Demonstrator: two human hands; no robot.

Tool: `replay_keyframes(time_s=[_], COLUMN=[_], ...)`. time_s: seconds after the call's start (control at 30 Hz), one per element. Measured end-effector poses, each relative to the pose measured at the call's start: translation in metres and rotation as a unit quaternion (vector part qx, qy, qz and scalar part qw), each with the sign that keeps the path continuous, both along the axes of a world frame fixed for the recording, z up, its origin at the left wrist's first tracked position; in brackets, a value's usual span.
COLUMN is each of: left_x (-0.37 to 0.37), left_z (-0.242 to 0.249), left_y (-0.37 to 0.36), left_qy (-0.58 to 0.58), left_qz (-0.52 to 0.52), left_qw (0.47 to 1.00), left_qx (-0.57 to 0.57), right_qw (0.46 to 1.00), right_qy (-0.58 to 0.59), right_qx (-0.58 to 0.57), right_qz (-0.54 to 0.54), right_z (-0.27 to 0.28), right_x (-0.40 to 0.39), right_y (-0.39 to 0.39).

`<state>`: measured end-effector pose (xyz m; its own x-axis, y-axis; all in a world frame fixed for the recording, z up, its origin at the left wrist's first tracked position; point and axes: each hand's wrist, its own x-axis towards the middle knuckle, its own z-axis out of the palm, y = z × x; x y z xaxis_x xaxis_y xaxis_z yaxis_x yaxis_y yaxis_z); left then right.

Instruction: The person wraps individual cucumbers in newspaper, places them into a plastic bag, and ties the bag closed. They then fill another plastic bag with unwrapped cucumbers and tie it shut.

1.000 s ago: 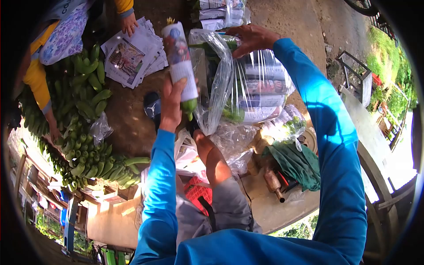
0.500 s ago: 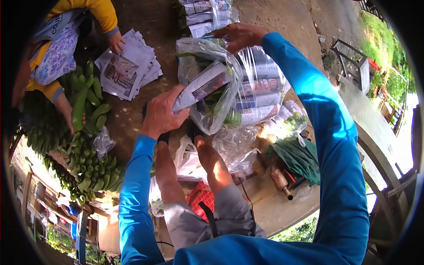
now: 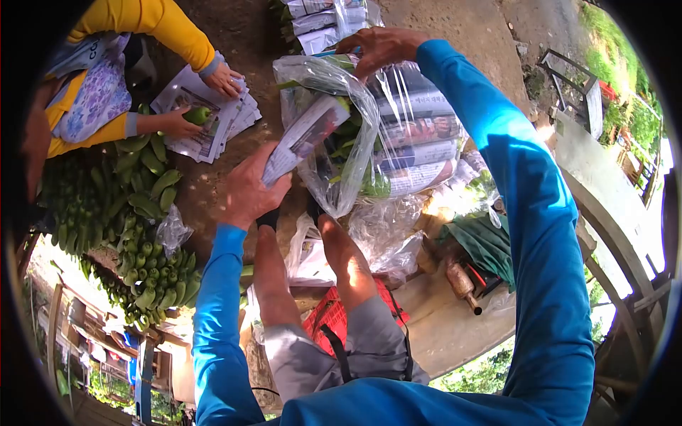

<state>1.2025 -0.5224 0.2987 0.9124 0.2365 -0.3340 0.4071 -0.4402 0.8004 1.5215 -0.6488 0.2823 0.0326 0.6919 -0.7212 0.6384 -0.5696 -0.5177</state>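
Observation:
My left hand [image 3: 249,186] is closed around one end of a newspaper-wrapped bundle [image 3: 302,138]. The far end of this bundle lies at the mouth of a clear plastic bag [image 3: 366,160]. At the bag's upper edge, my right hand [image 3: 383,48] has its fingers curled on the plastic; its fingertips are partly hidden. Inside the bag are several newspaper-wrapped rolls [image 3: 419,131], with green showing between them. What is wrapped in the paper I hold cannot be seen.
At the left, a person in yellow sleeves [image 3: 174,35] holds a green banana [image 3: 197,116] over stacked newspaper sheets [image 3: 186,135]. Green banana bunches [image 3: 145,273] lie below. Another packed bag [image 3: 327,25] is above; a red basket [image 3: 323,319] sits between my legs.
My left hand has drawn slightly down and left with the wrapped bundle. The other person's hands have moved onto the newspaper, one bringing a green banana from the pile.

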Motion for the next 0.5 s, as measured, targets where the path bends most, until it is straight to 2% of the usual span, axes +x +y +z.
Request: replay_keyframes(time_s=[0.03,0.1,0.23,0.3,0.37,0.5], left_x=[0.013,0.032,0.036,0.038,0.052,0.097], left_z=[0.003,0.007,0.007,0.011,0.016,0.012], left_y=[-0.007,-0.021,-0.025,-0.025,-0.023,-0.04], left_qy=[-0.03,-0.019,-0.044,-0.051,-0.073,-0.092], left_qz=[-0.017,-0.024,-0.037,-0.051,-0.129,-0.124], left_qw=[0.999,0.999,0.998,0.997,0.988,0.988], left_qx=[0.001,0.013,-0.007,-0.019,0.033,0.031], right_qw=[1.0,1.0,0.999,0.999,0.999,0.999], right_qy=[0.002,0.009,0.003,-0.002,-0.017,-0.023], right_qx=[-0.008,-0.015,-0.038,-0.002,-0.018,-0.018], right_qz=[-0.003,-0.012,-0.032,-0.037,-0.043,-0.033], right_z=[0.001,0.003,0.009,0.006,0.004,0.004], right_x=[0.001,0.002,-0.001,-0.003,-0.006,-0.01], right_y=[0.0,0.001,-0.002,-0.007,-0.005,-0.003])
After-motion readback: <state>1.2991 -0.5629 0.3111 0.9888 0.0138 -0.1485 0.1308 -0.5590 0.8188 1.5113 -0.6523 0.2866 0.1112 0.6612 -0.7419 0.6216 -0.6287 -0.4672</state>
